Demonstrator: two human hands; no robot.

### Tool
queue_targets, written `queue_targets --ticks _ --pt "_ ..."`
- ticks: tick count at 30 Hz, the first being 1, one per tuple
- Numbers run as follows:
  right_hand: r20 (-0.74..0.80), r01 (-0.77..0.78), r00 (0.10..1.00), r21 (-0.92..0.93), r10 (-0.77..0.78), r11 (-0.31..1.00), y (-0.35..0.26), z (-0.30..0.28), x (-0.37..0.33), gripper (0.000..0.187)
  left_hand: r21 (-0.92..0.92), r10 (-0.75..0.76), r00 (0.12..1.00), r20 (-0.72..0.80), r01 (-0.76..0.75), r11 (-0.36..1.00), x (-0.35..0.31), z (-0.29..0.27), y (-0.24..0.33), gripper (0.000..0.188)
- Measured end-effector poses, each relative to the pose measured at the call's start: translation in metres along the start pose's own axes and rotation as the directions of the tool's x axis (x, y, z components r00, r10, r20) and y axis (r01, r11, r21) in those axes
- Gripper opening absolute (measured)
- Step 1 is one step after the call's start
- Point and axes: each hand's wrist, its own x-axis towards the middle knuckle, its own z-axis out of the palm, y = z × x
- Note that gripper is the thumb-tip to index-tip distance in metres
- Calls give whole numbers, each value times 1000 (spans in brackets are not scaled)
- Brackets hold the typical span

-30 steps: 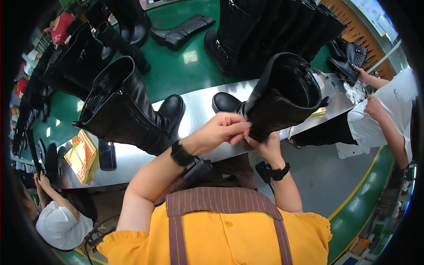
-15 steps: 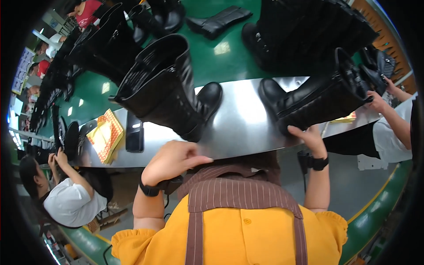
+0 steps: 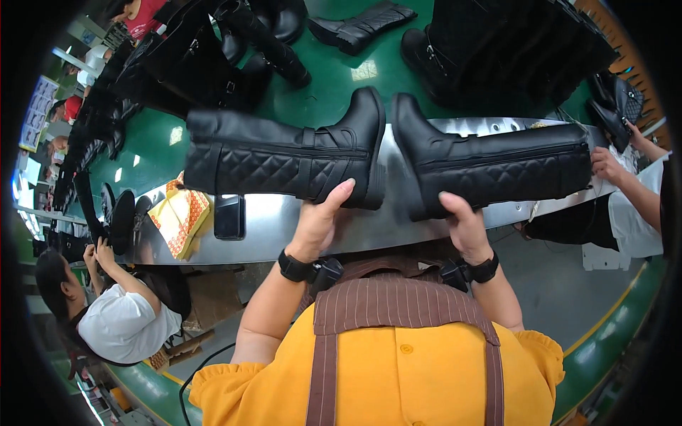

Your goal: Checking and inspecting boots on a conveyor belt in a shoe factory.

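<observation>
Two tall black boots lie on their sides over the metal table edge, toes pointing away and soles turned toward each other. My left hand [image 3: 322,221] grips the left boot [image 3: 284,153] near its heel, thumb on top and fingers hidden beneath. That boot has a quilted shaft, buckled straps and a zip. By the heel of the right boot [image 3: 497,160], my right hand [image 3: 465,224] holds on in the same way, thumb on the leather. This boot also shows quilting and a long zip.
A yellow patterned stack of paper [image 3: 182,216] and a dark phone [image 3: 229,216] lie left on the metal strip [image 3: 284,243]. More black boots [image 3: 511,57] stand on the green tabletop [image 3: 362,71]. Co-workers sit at the left [image 3: 124,316] and right [image 3: 639,206].
The left boot has gone from upright to lying sideways, and my left hand now grips its heel. The right boot has turned, showing its quilted, zipped side. Both hands shifted.
</observation>
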Motion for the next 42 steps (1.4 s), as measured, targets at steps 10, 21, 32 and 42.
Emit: queue_targets --ticks 10,21,32,42 --pt "143 -92 988 216 62 972 -8 15 4 42 -383 -50 987 150 105 918 -6 28 4 36" --pt "239 301 951 -575 -195 761 11 -1 20 48 539 322 888 328 -456 709 16 12 -6 59" --pt "163 -118 981 80 104 990 53 -31 62 48 -453 -190 943 274 300 839 35 7 -21 58" --pt "206 -80 977 117 55 990 27 -17 48 47 -558 39 874 484 274 784 56 -11 -22 69"
